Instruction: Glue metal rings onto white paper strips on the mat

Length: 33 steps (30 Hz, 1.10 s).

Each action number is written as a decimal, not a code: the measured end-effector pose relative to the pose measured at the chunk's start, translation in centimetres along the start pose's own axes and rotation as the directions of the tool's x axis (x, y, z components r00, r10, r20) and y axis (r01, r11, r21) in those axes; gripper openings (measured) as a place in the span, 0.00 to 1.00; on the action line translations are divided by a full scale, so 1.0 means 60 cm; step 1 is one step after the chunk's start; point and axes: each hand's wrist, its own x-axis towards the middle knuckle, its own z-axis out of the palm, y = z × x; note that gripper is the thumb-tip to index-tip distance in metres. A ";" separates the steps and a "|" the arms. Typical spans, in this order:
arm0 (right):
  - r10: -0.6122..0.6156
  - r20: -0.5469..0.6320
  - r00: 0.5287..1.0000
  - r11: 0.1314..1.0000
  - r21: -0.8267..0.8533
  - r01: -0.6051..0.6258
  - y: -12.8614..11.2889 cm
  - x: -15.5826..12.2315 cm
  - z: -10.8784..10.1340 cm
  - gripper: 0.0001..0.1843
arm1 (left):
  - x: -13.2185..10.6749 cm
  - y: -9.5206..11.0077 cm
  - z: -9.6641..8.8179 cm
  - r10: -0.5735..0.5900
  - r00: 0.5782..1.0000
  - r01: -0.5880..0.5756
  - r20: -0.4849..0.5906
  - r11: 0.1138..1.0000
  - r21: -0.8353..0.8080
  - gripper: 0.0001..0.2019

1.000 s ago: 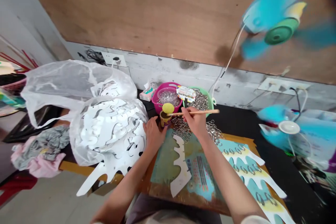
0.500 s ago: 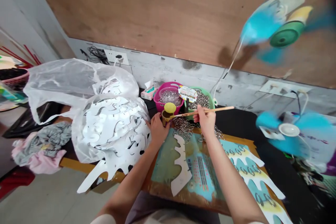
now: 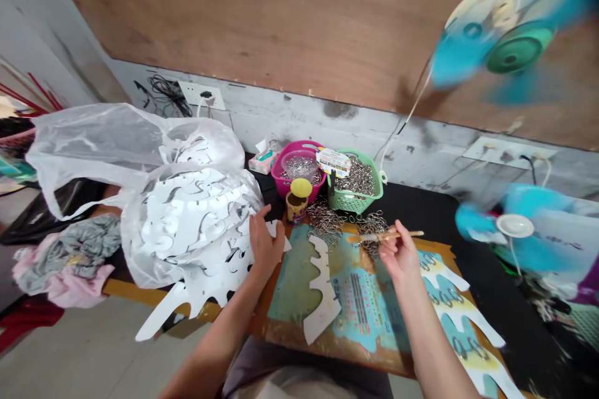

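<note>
My right hand [image 3: 400, 252] grips a slim wooden brush [image 3: 386, 236] above the table, its pale tip pointing left over a pile of metal rings. My left hand [image 3: 266, 243] is at the right side of a clear plastic bag stuffed with white cutouts [image 3: 201, 218]. Its thumb and fingers are apart, with a white cutout [image 3: 284, 243] showing behind them. A small open tin [image 3: 296, 207] with its yellow lid [image 3: 301, 187] raised stands between the hands, farther back. One white scalloped strip [image 3: 322, 299] lies on the stained work sheet [image 3: 292, 280] in front of me.
A pink basket [image 3: 281, 184] and a green basket [image 3: 355, 201] hold metal rings; more loose rings [image 3: 322, 221] lie before them. Strips with rings [image 3: 449, 296] lie at right. Two blue-bladed fans [image 3: 515, 225] spin. Crumpled cloth [image 3: 82, 262] lies left.
My left hand has left the tin and moved left and down to the bagged cutouts. My right hand has drawn the brush away from the tin, rightward and toward me.
</note>
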 end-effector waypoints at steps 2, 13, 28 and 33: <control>-0.012 -0.047 0.999 1.000 -0.028 0.011 0.013 -0.010 -0.021 0.20 | -0.018 0.009 -0.014 0.041 0.998 -0.040 0.047 0.999 -0.014 0.17; -0.078 0.026 0.997 0.849 -0.521 0.080 0.080 -0.022 -0.063 0.21 | -0.163 0.057 -0.034 0.422 0.627 -0.293 0.655 0.906 -0.304 0.15; -0.060 0.083 0.995 0.819 -0.566 0.096 0.067 -0.029 -0.081 0.23 | -0.196 0.057 -0.043 0.387 0.566 -0.375 0.728 0.907 -0.192 0.15; 0.017 0.181 0.983 0.799 -0.593 0.096 0.061 -0.033 -0.075 0.23 | -0.202 0.061 -0.050 0.365 0.559 -0.377 0.745 0.912 -0.164 0.18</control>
